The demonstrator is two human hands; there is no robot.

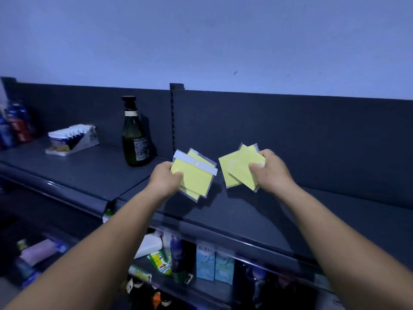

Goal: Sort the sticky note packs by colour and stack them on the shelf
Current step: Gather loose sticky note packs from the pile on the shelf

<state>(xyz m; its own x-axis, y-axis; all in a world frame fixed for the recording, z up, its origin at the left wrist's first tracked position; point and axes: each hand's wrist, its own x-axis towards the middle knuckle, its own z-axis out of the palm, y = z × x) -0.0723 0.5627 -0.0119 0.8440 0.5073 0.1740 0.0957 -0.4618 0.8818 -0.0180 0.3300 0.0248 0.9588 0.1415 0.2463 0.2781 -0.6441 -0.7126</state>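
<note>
Both my hands are held out over the dark top shelf (pixel 245 211), each with yellow sticky note packs in clear wrappers. My left hand (pixel 166 177) grips a fanned bunch of yellow packs (pixel 196 175), the top one with a white header strip. My right hand (pixel 271 171) grips another fanned bunch of yellow packs (pixel 239 168), thumb pressed on the front. Both bunches hang a little above the shelf, apart from each other. No other colour of pack shows.
A dark green bottle (pixel 135 135) stands on the shelf left of my left hand. Further left lie a white display box of small packets (pixel 71 139) and blue-red cans (pixel 15 124). An upright slotted post (pixel 173 117) divides the back panel. Lower shelves hold assorted goods (pixel 169 260).
</note>
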